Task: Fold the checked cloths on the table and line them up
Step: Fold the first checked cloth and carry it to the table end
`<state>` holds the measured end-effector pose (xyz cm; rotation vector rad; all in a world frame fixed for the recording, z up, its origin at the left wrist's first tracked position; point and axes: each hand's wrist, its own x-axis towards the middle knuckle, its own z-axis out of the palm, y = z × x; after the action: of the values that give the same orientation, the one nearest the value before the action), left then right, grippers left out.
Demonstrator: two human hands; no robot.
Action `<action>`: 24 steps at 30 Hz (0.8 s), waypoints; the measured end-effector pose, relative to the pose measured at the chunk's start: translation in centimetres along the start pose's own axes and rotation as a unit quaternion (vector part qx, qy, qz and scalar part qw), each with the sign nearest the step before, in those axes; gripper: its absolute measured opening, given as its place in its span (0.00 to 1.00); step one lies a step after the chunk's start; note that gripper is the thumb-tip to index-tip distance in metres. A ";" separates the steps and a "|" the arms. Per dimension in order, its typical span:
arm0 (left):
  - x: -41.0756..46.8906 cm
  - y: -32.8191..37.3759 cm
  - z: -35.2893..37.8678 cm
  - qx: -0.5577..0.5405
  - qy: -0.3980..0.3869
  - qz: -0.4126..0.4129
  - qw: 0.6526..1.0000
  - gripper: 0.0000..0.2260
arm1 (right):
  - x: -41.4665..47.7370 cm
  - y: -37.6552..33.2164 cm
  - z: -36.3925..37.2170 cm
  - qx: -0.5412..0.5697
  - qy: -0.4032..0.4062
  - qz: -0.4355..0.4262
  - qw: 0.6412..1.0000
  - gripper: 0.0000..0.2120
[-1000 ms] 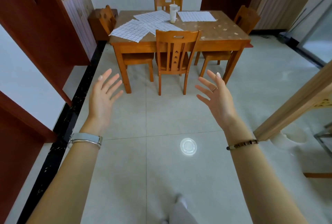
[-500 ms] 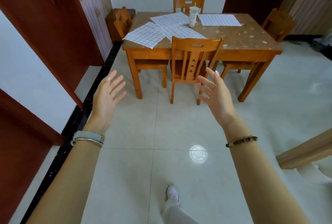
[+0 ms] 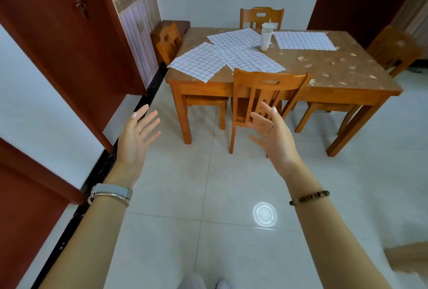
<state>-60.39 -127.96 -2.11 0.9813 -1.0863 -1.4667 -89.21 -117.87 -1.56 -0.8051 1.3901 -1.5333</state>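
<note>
Hands: We find the left hand [image 3: 136, 140] and the right hand [image 3: 275, 137] raised at mid-frame, well apart. The palms are turned inward and the fingers are straight and spread. Neither hand holds or touches anything.
Checked cloths: All lie unfolded and flat on the wooden table [image 3: 335, 73] in the upper centre of the frame. Three overlap in a loose pile [image 3: 231, 57] on its left half. A single cloth [image 3: 303, 40] lies apart at the upper right.
White cup [image 3: 265, 36]: It stands upright between the pile and the single cloth. We cannot tell whether it touches the pile's edge or stands just beside it.
Key relation: The cloths lie above both hands in the frame and well apart from them. A wooden chair [image 3: 266, 89] stands at the table's near edge. The pile's long axis runs diagonally from the table's lower-left corner up toward the cup. We judge the left hand nearer the pile's overhanging corner and the right hand better placed for the single cloth.
Progress: No fold is begun, and we judge the present step to be the approach.
Risk: Drawing a cloth from the pile may upset the cup.
</note>
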 end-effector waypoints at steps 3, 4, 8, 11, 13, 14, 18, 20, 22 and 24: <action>2.8 -0.3 0.3 -0.001 0.005 -0.004 1.000 0.20 | 3.0 0.1 0.3 -0.010 -0.007 0.003 1.000 0.24; 3.9 -0.4 0.4 0.000 0.006 -0.005 1.000 0.20 | 4.1 0.2 0.4 -0.012 -0.008 0.004 1.000 0.23; 8.7 -1.0 0.9 0.001 0.005 -0.003 1.000 0.20 | 8.6 0.1 1.3 -0.011 -0.009 0.004 1.000 0.21; 13.3 -1.3 0.9 0.003 -0.008 -0.003 1.000 0.20 | 12.5 -0.3 2.4 -0.007 -0.004 0.001 1.000 0.21; 16.6 -1.2 1.0 0.005 -0.019 -0.003 1.000 0.21 | 15.0 -0.7 3.4 -0.012 0.002 -0.004 1.000 0.21; 18.3 -1.0 1.1 0.005 -0.021 -0.002 1.000 0.21 | 16.3 -1.0 4.0 -0.014 0.006 -0.006 1.000 0.21; 25.1 -0.1 1.0 0.003 -0.032 0.001 0.999 0.21 | 21.3 -2.2 6.4 -0.013 0.021 -0.008 1.000 0.20; 28.1 0.1 0.9 0.005 -0.039 -0.002 0.999 0.21 | 23.6 -2.7 7.4 -0.013 0.030 -0.011 0.999 0.18; 30.9 0.2 0.8 0.009 -0.042 -0.008 0.999 0.20 | 25.9 -2.8 8.3 -0.012 0.040 -0.012 0.999 0.18; 33.6 0.1 0.5 0.012 -0.044 -0.013 0.999 0.20 | 28.0 -2.9 9.1 -0.011 0.049 -0.013 0.999 0.18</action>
<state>-65.86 -161.06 -3.07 0.9585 -1.1600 -1.5334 -92.61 -147.19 0.06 -0.7728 1.4750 -1.5982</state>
